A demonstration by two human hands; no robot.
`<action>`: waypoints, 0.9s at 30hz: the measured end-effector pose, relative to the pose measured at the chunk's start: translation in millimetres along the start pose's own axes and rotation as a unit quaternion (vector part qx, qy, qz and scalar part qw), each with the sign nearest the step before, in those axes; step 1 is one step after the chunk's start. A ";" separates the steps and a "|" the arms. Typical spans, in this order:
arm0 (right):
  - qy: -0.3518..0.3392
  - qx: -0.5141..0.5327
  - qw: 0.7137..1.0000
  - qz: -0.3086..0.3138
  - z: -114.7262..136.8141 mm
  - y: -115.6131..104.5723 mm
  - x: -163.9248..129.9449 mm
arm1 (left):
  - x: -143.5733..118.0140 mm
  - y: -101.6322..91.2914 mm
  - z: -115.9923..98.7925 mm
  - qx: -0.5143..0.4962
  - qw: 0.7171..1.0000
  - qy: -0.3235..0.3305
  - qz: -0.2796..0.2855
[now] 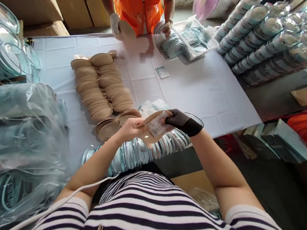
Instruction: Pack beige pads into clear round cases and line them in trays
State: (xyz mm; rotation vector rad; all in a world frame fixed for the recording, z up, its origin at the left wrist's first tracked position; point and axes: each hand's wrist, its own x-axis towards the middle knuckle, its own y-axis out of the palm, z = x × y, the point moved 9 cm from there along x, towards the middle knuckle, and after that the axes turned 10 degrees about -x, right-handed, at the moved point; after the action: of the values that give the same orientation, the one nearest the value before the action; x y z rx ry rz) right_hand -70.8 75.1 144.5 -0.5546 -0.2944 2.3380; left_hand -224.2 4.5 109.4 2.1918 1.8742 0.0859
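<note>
Gripping a tan oval pad (146, 138) above the row of clear packs (136, 153), left edge in the left hand (131, 128), right edge in the right hand (182, 122) (dotted black glove), with a printed packet (157, 125) against its face. Note, beyond that row, stacked tan ovals (91, 86).
</note>
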 end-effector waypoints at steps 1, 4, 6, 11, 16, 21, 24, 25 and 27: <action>-0.005 -0.034 0.999 -0.001 8.4 -7.1 1.5 | -0.7 7.4 4.4 -0.008 0.998 -0.029 0.063; -0.045 -0.166 0.979 -0.105 37.6 -26.5 1.2 | 0.3 11.3 24.7 -0.022 0.993 -0.070 0.092; -0.062 -0.237 0.956 -0.160 48.7 -18.2 -6.3 | 2.4 8.0 40.1 -0.063 0.997 -0.052 0.008; -0.103 -0.282 0.944 -0.135 27.8 61.3 -41.1 | -8.0 33.5 84.6 -0.371 0.924 -0.065 -0.062; -0.179 -0.259 0.946 -0.073 2.3 102.7 -73.4 | -11.4 34.9 105.5 -0.434 0.880 -0.167 -0.094; 0.017 -0.285 0.950 -0.125 -47.2 57.4 -68.9 | 5.1 64.9 119.6 -0.377 0.892 -0.237 -0.081; 0.080 -0.252 0.950 -0.168 -76.7 46.1 -96.6 | -3.0 67.8 127.5 -0.272 0.937 -0.213 -0.058; 0.085 -0.224 0.953 -0.188 -86.4 50.1 -112.2 | -9.3 59.5 127.8 -0.201 0.961 -0.184 -0.051; 0.113 -0.151 0.953 -0.235 -110.9 67.4 -148.8 | -25.1 42.6 123.2 -0.007 0.995 -0.101 0.005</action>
State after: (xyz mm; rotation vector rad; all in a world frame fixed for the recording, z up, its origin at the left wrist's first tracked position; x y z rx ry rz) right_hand 39.5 -69.9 68.4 -0.7940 -0.6102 1.7608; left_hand -161.5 -44.9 3.3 2.1132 1.7466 -0.1178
